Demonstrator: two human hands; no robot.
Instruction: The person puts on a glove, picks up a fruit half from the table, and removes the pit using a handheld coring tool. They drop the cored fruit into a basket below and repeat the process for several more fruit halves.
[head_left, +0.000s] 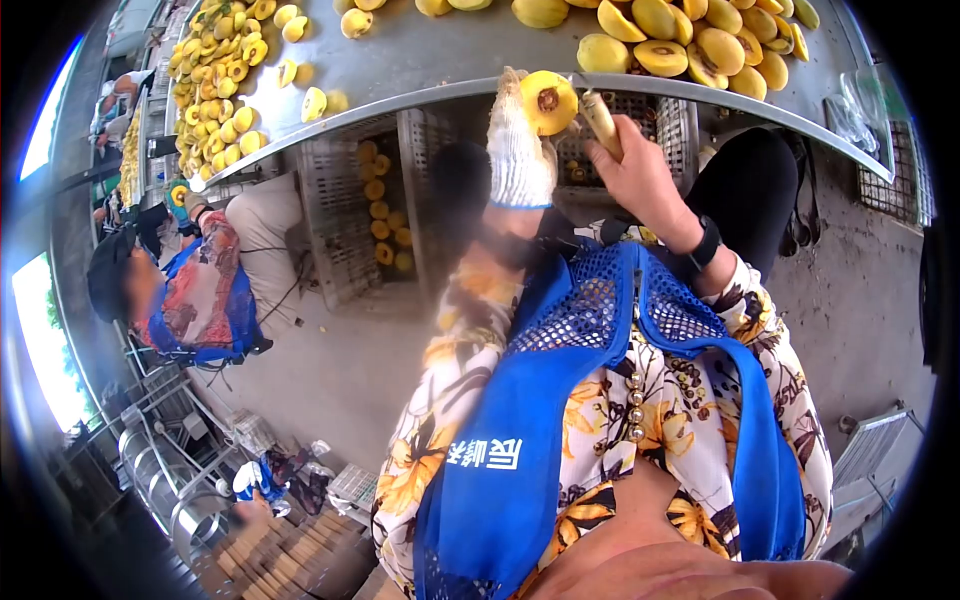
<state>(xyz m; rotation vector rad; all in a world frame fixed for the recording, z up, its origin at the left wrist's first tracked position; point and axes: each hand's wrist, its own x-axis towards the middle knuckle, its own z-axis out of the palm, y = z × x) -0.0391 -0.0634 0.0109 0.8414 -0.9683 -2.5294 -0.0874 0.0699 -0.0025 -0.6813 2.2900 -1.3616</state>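
Note:
My left hand [517,155], in a white knit glove, holds up a yellow peach half [550,102] at the table's near edge. Its cut face is turned toward me, with a brown, rough centre. In my bare right hand [642,170], fingers are wrapped round the pale handle of a small hand tool [601,125]. The tool's tip points up beside the right edge of the peach half. Beyond my hands, a pile of yellow peach halves [660,57] lies on the metal table [440,58].
More peach halves [215,90] cover the table's left end. Below the table stand plastic crates [335,215], one with peach halves inside. A person in a blue apron [200,290] sits at the left. A clear plastic bag [855,115] lies at the table's right end.

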